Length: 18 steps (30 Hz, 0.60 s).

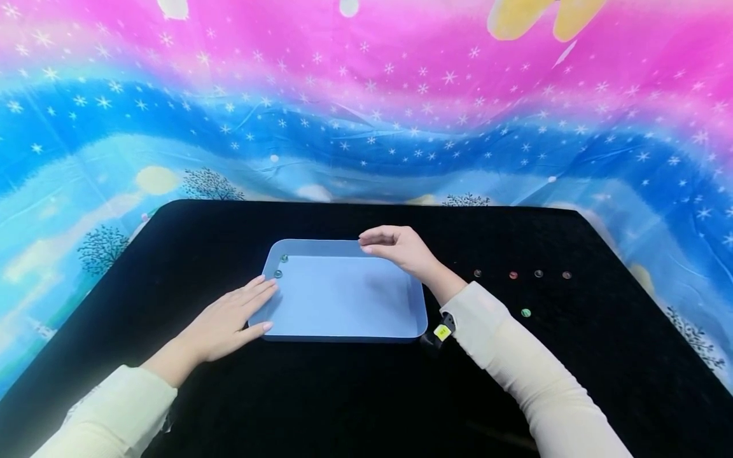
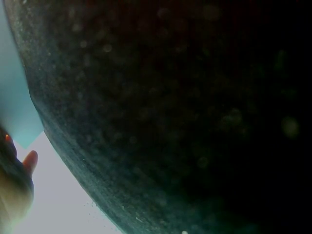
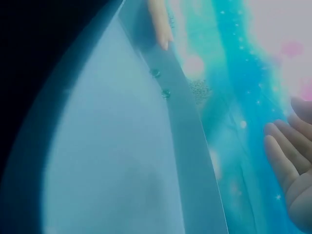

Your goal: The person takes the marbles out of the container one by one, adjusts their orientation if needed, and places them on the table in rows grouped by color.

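Note:
A shallow light-blue tray [image 1: 343, 327] lies on the black-covered table. Two small green glass marbles [image 1: 278, 274] sit inside it, close to its left wall. My left hand [image 1: 229, 321] rests at the tray's left rim, its fingers extended. Over the far right part of the tray is my right hand [image 1: 403, 251], with its fingers loosely bent. In the right wrist view, that right hand's palm [image 3: 300, 190] shows with nothing in it. The left wrist view is mostly dark, with part of a hand [image 2: 17, 185] at its left edge.
Right of the tray, several marbles form a loose row, among them a reddish one [image 1: 513, 275] and a dark one [image 1: 567, 275]. A green marble [image 1: 526, 313] lies nearer. Behind the black table [image 1: 343, 401] hangs a colourful snowflake-patterned cloth [image 1: 343, 127].

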Each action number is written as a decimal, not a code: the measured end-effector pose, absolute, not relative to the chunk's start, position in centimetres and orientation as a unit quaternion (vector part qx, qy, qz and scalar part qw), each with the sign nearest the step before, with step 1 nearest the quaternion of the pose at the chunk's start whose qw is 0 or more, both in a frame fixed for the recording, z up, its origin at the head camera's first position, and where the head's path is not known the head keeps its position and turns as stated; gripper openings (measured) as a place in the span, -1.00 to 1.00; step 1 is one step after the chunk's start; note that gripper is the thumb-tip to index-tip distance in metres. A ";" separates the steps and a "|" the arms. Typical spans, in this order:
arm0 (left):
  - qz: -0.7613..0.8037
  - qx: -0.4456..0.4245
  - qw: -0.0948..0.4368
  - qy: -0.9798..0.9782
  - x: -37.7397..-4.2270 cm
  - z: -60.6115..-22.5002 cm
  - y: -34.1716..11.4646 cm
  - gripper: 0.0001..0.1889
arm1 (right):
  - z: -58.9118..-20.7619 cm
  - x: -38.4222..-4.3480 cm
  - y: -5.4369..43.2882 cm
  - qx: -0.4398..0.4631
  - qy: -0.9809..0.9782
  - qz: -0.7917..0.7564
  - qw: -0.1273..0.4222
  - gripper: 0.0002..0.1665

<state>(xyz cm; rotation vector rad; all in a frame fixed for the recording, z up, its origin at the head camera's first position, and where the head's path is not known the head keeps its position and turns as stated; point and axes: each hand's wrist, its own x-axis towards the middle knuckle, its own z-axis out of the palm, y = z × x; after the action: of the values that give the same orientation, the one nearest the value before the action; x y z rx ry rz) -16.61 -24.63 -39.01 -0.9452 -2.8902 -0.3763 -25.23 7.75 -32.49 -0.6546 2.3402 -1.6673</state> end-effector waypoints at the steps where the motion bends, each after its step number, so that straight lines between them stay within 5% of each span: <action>1: -0.123 -0.308 0.038 -0.943 -16.6 -39.0 -24.6 -0.35 | -32.5 -25.4 7.5 -0.222 0.792 -0.559 0.099 -0.68; 18: -0.117 -0.306 0.043 -0.944 -16.6 -39.2 -24.7 -0.35 | -33.3 -28.1 2.6 -0.243 0.803 -0.533 0.112 -0.67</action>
<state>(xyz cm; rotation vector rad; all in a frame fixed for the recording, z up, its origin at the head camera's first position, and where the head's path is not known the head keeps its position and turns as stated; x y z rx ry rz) -16.63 -24.66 -39.22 -0.9358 -2.8871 -0.3583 -28.12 2.61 -33.29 -0.7120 2.3575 -1.5639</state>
